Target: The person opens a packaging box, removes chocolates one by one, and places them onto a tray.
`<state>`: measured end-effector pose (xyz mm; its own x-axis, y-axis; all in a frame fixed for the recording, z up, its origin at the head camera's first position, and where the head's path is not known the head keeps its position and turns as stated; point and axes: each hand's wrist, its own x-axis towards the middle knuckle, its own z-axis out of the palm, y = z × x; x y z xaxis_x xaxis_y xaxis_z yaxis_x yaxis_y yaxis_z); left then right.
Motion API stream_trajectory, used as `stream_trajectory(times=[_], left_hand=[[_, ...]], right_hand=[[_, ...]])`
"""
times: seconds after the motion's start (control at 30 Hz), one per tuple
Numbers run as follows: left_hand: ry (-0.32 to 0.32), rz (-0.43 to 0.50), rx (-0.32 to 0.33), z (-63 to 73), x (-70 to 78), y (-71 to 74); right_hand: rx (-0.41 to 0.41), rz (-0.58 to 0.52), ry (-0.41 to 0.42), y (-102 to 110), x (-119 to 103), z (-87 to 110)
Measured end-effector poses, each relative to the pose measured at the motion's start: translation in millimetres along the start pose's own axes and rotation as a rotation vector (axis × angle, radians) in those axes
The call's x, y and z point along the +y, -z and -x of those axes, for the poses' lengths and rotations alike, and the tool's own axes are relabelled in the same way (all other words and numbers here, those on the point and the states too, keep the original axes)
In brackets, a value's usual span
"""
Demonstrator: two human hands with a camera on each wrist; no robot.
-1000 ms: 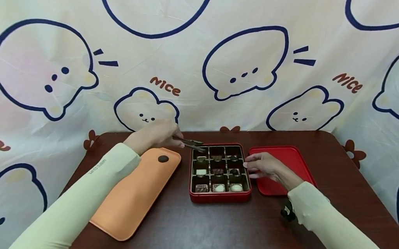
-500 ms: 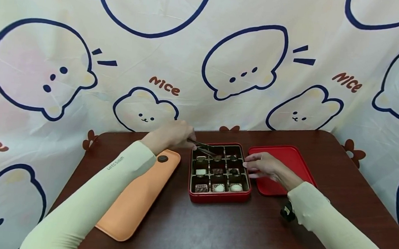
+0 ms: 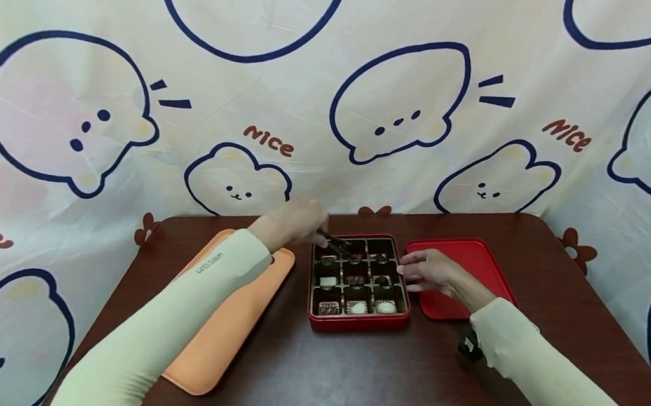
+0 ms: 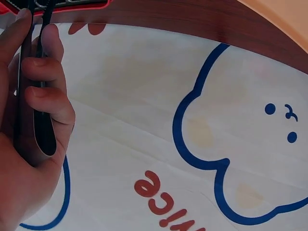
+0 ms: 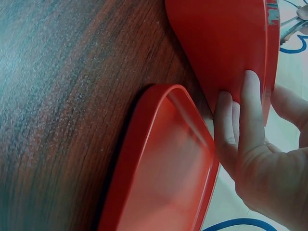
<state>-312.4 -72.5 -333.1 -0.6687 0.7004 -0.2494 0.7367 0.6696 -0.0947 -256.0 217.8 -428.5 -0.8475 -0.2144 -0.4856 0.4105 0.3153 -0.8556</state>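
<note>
My left hand holds metal tongs, its fingers curled round the bent end in the left wrist view. The tongs' dark tips reach down into the back middle compartment of a red box. Dark and white chocolates sit in the divided box, among them a dark one in the centre and a white one at front right. Whether the tips touch a chocolate is too small to tell. My right hand rests at the box's right side, fairly straight fingers against the outer wall and the thumb near the rim.
A peach tray lies left of the box, partly under my left sleeve. The red lid lies on the right, beneath my right hand. Behind the dark wooden table hangs a white printed cloth.
My left hand has moved right with the tongs, from the back left compartment to the back middle one. My left sleeve now covers more of the tray. My right hand has stayed put.
</note>
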Motion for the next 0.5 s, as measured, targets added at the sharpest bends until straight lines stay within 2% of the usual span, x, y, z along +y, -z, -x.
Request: stream_trajectory(times=[0.2,0.5], left_hand=[[0.064,-0.051,-0.016,-5.5,9.4,0.5],[0.073,-0.095,-0.071,-14.6,17.4,2.0]], right_hand=[[-0.002,0.000,0.000,0.2,0.3,0.3],[-0.007,0.003,0.008,0.3,1.0,0.0]])
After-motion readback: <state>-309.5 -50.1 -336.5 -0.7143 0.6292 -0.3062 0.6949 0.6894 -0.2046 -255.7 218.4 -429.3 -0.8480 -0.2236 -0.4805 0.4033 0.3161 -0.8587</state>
